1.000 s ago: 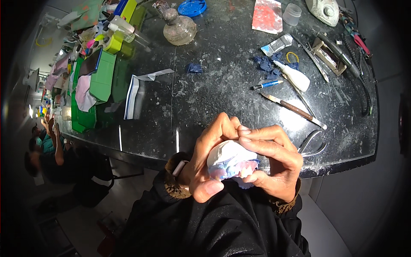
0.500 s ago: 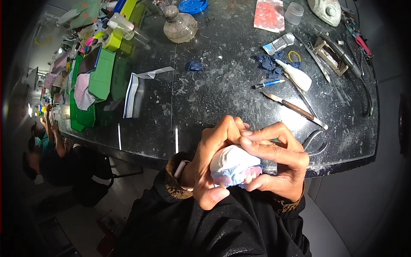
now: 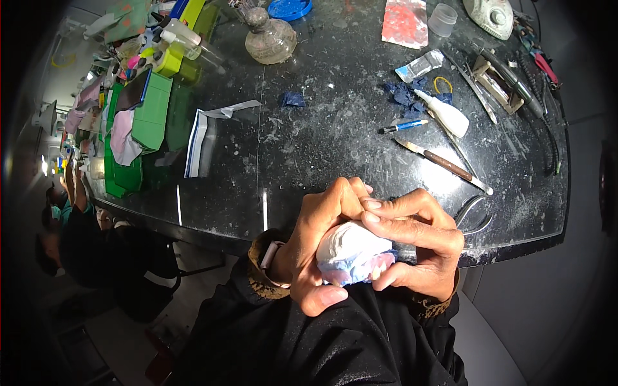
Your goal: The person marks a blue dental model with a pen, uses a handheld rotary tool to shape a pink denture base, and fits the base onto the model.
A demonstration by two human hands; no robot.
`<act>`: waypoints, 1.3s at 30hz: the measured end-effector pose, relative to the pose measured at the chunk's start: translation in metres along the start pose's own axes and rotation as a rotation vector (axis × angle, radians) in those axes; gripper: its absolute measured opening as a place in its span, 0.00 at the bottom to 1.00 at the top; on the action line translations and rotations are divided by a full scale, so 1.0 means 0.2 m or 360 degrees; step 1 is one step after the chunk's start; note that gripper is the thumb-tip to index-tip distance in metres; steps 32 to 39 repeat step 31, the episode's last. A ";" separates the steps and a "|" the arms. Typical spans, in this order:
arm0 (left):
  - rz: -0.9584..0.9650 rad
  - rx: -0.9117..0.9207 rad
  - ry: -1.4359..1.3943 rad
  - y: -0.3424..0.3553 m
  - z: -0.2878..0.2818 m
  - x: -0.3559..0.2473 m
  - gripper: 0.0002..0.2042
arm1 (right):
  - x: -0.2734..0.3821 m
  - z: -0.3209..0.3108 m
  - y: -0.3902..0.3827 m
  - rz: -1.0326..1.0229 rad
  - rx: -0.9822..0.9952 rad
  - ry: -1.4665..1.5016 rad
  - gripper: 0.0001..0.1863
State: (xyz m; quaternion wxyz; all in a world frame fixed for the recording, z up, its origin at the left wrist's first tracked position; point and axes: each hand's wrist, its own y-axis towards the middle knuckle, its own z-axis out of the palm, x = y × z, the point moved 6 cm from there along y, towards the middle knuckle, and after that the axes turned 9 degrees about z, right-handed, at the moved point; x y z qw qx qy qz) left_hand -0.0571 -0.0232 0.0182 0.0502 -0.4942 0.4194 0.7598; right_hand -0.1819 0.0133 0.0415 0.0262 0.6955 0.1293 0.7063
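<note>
Both of my hands clasp a white plaster dental cast [image 3: 351, 248] with a blue-and-pink base and teeth showing at its right end. My left hand [image 3: 318, 248] wraps it from the left, thumb underneath. Over the top and right side curl the fingers of my right hand [image 3: 421, 241]. The cast sits just below the near edge of the dusty black worktable [image 3: 322, 135], in front of my dark sleeves.
On the table lie a wooden-handled knife [image 3: 444, 164], a white tube [image 3: 447, 116], blue wax scraps [image 3: 405, 95], a blue pen [image 3: 402, 126], a glass flask [image 3: 269, 38] and green boxes [image 3: 148, 116]. Another person sits at far left [image 3: 71, 219].
My hands have shifted slightly right and turned the cast, so its smooth white top now faces up. Nothing on the table has moved.
</note>
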 end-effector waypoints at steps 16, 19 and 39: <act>-0.0113 0.0009 0.0346 0.06 0.00 -0.06 0.22 | 0.01 0.01 0.02 -0.0089 -0.0160 -0.0224 0.28; -0.0423 -0.0148 0.0230 0.03 0.00 -0.03 0.24 | 0.01 0.00 0.02 -0.0041 -0.0192 -0.0247 0.26; -0.0598 -0.0373 0.0017 -0.01 -0.01 -0.02 0.17 | -0.03 -0.01 0.02 -0.0044 -0.0020 0.0066 0.21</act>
